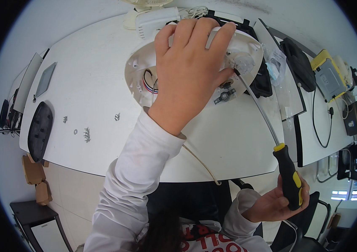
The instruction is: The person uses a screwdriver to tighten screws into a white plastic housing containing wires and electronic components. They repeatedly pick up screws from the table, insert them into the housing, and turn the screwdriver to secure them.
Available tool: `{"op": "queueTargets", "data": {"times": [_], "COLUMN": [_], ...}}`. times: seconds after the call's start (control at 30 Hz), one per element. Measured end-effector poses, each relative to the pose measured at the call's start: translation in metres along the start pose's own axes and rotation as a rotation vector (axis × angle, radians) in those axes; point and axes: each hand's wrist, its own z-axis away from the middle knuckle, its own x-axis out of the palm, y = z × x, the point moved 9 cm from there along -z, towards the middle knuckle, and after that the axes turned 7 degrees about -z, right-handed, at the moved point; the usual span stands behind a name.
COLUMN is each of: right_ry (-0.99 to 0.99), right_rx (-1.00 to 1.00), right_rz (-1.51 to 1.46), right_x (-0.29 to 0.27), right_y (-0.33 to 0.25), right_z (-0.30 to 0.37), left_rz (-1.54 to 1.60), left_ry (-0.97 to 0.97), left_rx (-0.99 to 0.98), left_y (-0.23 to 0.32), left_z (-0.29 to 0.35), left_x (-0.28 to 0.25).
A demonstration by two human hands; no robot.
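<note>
My left hand (189,69) lies over a white plastic housing (135,54), an open shell with parts inside. Its fingers hook over the far rim, and the thumb reaches down by the screwdriver's tip. In my right hand (273,203) is a screwdriver (288,176) with a black and yellow handle and a long metal shaft. The tip sits inside the shell by a clear round part (243,63); what it touches cannot be made out. Coloured wires (148,83) show at the shell's left, and a dark metal piece (224,96) at its near side. My left hand hides the shell's middle.
Small groups of screws (87,135) and a washer (75,132) lie on the white table (90,63). A black plastic cover (40,131) rests near the left edge. A cable (201,161) runs over the front edge. Behind the shell is a black case (264,82); a yellow-grey device (329,75) stands far right.
</note>
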Motion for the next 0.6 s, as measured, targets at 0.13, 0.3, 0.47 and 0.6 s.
{"op": "queueTargets", "data": {"times": [0.13,0.3,0.47,0.6], "right_ry": [0.003,0.077,0.129,0.151], "right_rx": [0.007,0.059,0.16,0.22], "right_rz": [0.006,0.009,-0.144,-0.194], "right_x": [0.0,-0.003,-0.003,-0.003], "right_y": [0.0,0.005,0.017,0.023], "right_z": [0.001,0.0,-0.002,-0.002], "left_rz": [-0.002,0.037,0.119,0.124], "left_ry": [0.003,0.002,0.062,0.08], "left_rx": [0.003,-0.002,0.106,0.155], "left_y": [0.0,-0.001,-0.001,0.003], "left_z": [0.0,-0.001,0.003,0.005], "left_x": [0.0,-0.006,-0.01,-0.009]}}
